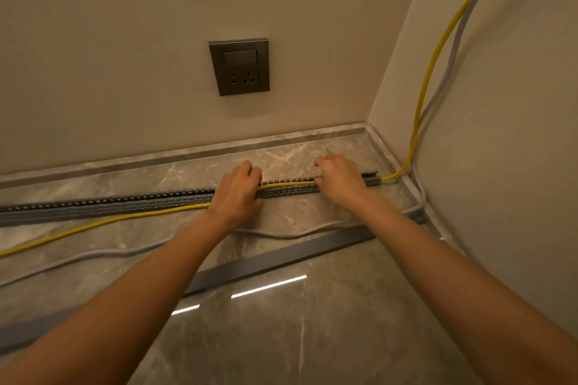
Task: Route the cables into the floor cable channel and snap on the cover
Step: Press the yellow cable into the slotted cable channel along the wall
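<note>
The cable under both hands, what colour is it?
Yellow cable, clearest in the head view.

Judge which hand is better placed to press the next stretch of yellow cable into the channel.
Left. The left hand sits where the yellow cable leaves the channel; the loose run lies left of it. The right hand is near the channel's far end, where the cable is already seated.

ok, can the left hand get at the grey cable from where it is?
Probably yes. The grey cable lies loose on the floor tile, on the near side of the channel, passing under the left forearm. The left hand is on the yellow cable and would have to let go first.
</note>
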### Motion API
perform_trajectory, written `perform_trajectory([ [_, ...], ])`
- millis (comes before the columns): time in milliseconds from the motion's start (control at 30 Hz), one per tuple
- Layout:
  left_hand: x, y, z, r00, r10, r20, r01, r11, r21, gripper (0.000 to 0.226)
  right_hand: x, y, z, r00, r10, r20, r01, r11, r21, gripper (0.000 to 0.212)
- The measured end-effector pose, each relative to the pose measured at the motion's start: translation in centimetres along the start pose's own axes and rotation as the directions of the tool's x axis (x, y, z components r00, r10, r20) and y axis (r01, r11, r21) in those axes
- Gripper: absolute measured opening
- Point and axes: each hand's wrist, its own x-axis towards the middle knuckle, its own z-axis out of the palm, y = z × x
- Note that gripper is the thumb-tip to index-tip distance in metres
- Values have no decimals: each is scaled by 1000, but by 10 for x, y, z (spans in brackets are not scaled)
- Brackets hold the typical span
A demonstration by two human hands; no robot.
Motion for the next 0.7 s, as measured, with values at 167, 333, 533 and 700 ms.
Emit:
perform_trajectory([
  [167, -19, -34, -2, 996, -84, 2, 83, 984, 155, 22, 4, -63, 22, 968, -240, 79, 217, 951, 221, 35],
  [333, -30, -54, -8, 998, -21, 59, 6, 972, 235, 26, 3, -87, 40, 964, -265, 3, 261, 948, 183, 37],
  [533, -23, -70, -22, 997, 69, 37, -72, 994, 78, 22, 0, -85, 44, 963, -254, -85, 268, 932, 246, 33],
  [700, -19, -73, -20, 999, 26, -47, -26, 1000, 7, 7, -9, -89, 45, 989, -135, -53, 144, 961, 237, 43],
])
